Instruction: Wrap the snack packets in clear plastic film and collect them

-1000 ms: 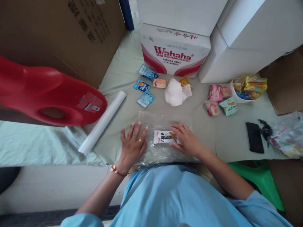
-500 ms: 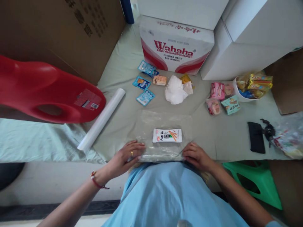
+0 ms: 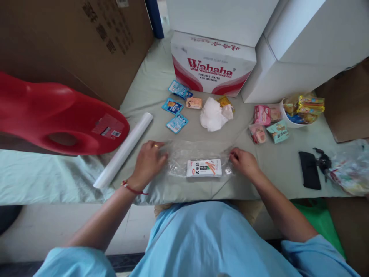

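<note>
A white snack packet (image 3: 204,168) with red and black lettering and a picture of sticks lies flat in front of me. Clear plastic film (image 3: 198,148) is around it, wrinkled at both sides; I cannot tell how many layers cover the packet. At the film's left edge, my left hand (image 3: 150,159) has its fingers curled in, closed on the film. My right hand (image 3: 244,162) pinches the opposite edge between thumb and fingers. The packet lies between my hands, touched by neither.
A film roll (image 3: 123,151) and a red jug (image 3: 100,119) stand left. Blue sachets (image 3: 176,123), white crumpled tissue (image 3: 213,115) and a Wahaha box (image 3: 213,69) are behind. On the right are small snack packs (image 3: 261,115), a white tub (image 3: 296,122) and a black phone (image 3: 309,169).
Both hands have moved away from the table's front edge, carrying the film's near edge up and forward around the packet. The packet stays in about the same place.
</note>
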Demonstrator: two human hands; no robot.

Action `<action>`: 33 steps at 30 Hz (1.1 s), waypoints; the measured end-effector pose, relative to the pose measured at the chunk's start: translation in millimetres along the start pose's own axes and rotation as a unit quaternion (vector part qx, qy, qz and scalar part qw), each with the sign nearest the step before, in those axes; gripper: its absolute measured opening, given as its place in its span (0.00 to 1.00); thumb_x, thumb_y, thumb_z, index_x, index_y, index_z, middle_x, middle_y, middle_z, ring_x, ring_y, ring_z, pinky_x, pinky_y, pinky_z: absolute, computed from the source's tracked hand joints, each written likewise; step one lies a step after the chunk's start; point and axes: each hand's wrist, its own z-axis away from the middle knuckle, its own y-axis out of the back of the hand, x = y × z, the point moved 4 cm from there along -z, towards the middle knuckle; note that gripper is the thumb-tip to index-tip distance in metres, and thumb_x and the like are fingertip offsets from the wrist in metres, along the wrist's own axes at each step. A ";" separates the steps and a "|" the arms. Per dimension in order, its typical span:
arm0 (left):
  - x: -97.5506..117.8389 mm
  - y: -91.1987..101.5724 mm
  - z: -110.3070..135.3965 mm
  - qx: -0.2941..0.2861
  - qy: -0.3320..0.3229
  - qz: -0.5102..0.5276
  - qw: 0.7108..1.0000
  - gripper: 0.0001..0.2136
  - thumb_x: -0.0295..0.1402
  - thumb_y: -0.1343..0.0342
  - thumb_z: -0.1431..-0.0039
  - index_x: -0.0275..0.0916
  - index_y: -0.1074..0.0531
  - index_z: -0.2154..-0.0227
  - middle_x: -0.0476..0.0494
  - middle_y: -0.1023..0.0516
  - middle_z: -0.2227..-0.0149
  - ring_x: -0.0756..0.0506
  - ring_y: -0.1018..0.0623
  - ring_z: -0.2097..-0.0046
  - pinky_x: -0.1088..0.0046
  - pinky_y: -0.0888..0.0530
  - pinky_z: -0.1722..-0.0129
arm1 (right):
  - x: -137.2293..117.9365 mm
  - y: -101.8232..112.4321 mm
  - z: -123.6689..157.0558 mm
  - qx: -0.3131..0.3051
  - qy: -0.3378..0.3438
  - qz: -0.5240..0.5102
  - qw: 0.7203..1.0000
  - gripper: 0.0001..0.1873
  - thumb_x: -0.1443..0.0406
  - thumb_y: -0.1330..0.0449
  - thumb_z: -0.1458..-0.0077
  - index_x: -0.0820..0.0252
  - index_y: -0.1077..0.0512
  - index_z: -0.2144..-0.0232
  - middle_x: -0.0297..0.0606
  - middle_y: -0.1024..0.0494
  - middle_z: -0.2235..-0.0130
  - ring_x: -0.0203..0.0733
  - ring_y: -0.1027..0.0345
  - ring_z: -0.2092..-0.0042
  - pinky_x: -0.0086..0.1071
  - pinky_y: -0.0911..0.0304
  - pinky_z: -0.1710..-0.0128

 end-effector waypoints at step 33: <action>82.4 -55.8 86.1 0.003 -0.196 0.234 0.952 0.17 0.23 0.51 0.35 0.42 0.20 0.52 0.39 0.15 0.49 0.43 0.17 0.46 0.60 0.20 0.46 | -79.5 -55.6 36.4 -0.038 0.404 0.011 0.914 0.28 0.73 0.49 0.30 0.47 0.28 0.35 0.38 0.28 0.62 0.43 0.39 0.60 0.33 0.42 0.59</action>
